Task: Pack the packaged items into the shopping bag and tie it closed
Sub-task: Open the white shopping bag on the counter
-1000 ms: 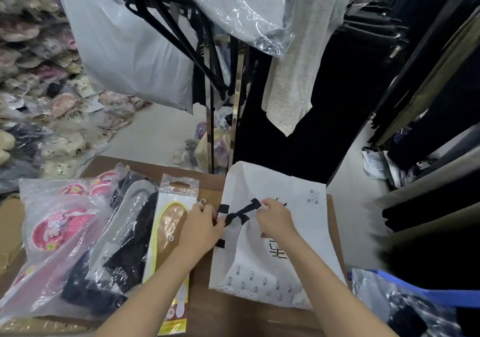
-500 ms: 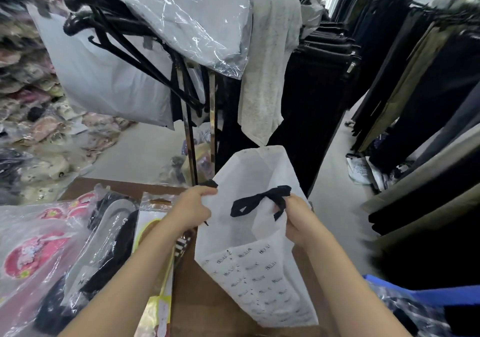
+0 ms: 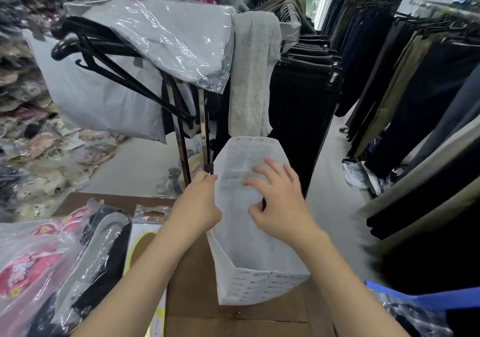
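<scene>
A white shopping bag (image 3: 249, 253) with small printed lettering stands opened out on the brown table (image 3: 192, 292). My left hand (image 3: 200, 204) pinches its left rim. My right hand (image 3: 278, 201) has its fingers spread inside the bag's mouth, thumb by a bit of black ribbon. Left of the bag lie the packaged items: an insole pack with a yellow card (image 3: 141, 243), a clear pack of dark and white goods (image 3: 98, 258), and a clear bag of pink items (image 3: 28, 266).
A metal rack (image 3: 181, 139) with black hangers and plastic-wrapped grey garments stands just behind the table. Dark trousers hang in rows at the right. Packaged goods pile up at far left. A blue-edged bag (image 3: 415, 308) lies at lower right.
The bag was flat on the table, then lifted and spread open. My right hand has let go of the black ribbon bow and now reaches into the bag's mouth.
</scene>
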